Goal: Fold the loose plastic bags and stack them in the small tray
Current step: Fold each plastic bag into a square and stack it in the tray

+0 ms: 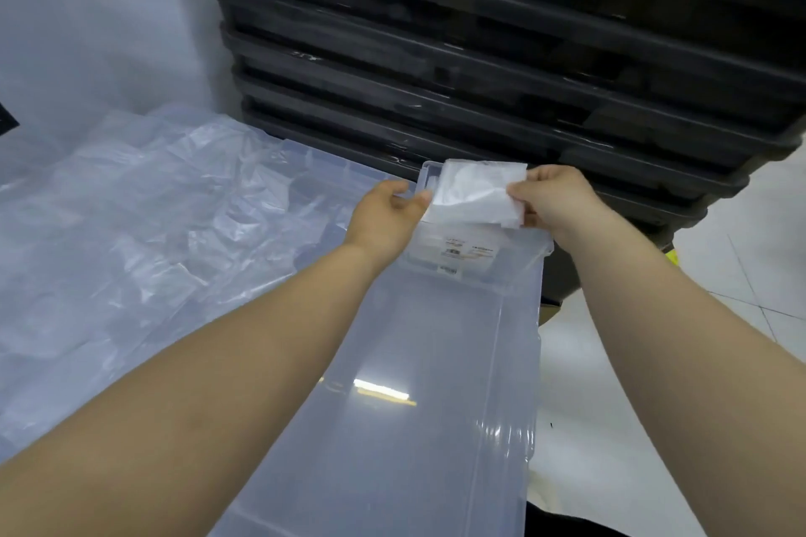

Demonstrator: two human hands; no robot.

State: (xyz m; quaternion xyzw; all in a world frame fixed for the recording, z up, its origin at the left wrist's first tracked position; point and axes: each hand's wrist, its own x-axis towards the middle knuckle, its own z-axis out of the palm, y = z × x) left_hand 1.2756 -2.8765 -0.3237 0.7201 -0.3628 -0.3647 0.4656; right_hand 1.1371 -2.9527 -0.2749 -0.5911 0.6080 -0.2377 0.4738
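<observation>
Past my forearms and the clear bin lid (414, 405) beneath them, both hands held the folded plastic bag (475, 196) — left hand (386, 211) pinching its left edge, right hand (556, 205) its right. Its long side ran hand to hand, directly over the small tray (514, 270) just below my fingers. The tray's label (469, 253) was too small to read. Loose plastic bags (152, 209) lay left of my left hand.

We see bright, even light from overhead, and the shadows are soft. A lamp glares as a white streak on the clear bin (436, 362) at 6 o'clock. The folded bag (475, 196) washes out nearly white. At 1 o'clock the black crates (479, 57) look murky and are bowed by the wide lens. The frame's edges are slightly smeared.
</observation>
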